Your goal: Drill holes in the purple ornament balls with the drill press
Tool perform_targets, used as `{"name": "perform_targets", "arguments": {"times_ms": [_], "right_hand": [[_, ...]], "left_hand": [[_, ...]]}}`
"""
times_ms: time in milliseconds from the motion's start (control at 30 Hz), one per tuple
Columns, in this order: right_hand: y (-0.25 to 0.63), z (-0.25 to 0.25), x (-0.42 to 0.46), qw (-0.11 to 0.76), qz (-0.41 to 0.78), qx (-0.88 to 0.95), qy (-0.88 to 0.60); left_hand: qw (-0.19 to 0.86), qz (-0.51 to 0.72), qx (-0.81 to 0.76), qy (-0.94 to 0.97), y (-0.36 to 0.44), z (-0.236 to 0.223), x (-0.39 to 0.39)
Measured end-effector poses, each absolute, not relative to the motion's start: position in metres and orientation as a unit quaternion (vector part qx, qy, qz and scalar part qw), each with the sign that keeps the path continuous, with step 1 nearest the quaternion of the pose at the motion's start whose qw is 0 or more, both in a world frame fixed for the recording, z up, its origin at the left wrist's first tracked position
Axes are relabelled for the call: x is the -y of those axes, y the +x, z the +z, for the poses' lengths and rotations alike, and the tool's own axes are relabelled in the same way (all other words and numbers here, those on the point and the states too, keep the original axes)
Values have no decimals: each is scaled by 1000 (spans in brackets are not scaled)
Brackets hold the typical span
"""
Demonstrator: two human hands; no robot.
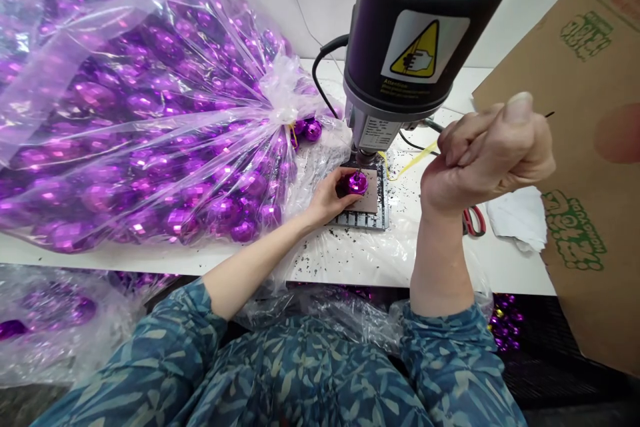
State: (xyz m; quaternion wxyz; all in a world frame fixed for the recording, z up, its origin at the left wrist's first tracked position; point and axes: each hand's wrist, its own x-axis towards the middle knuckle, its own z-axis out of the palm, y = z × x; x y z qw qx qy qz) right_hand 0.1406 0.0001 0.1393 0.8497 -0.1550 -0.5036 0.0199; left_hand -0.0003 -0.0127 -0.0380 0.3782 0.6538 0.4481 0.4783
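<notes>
The fingers of my left hand (333, 197) are closed around a shiny purple disco-ball ornament (357, 183). The ornament rests on a square tan pad (369, 202) over the slotted metal base (383, 219) of a small drill press (425, 20). The machine's chuck and bit reach down to the top of the ball; whether they touch it I cannot tell. Beside the machine, my right hand (493, 153) is raised in a fist around the drill press lever, whose grip is mostly hidden by the fingers. A thin dark tip shows past the fist.
A big clear bag (165, 113) of purple balls fills the left side. Red-handled scissors (475, 221) and a white cloth (519, 219) lie at the right, near a large cardboard box (575, 147). Dark shavings and loose plastic film surround the base.
</notes>
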Motion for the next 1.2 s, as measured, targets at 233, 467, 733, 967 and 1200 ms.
{"name": "perform_targets", "arguments": {"times_ms": [233, 467, 733, 967, 1200], "right_hand": [[143, 129, 0, 857, 16, 489, -162], [145, 116, -7, 876, -2, 465, -130], [150, 98, -14, 881, -40, 434, -181], [152, 94, -15, 841, -62, 535, -44], [147, 126, -5, 846, -37, 507, -158]], "left_hand": [[396, 479, -451, 641, 0, -36, 14], [396, 481, -449, 640, 0, -36, 13], [392, 482, -452, 641, 0, -37, 13], [393, 478, -457, 639, 0, -35, 14], [402, 478, -458, 632, 2, -32, 11]]}}
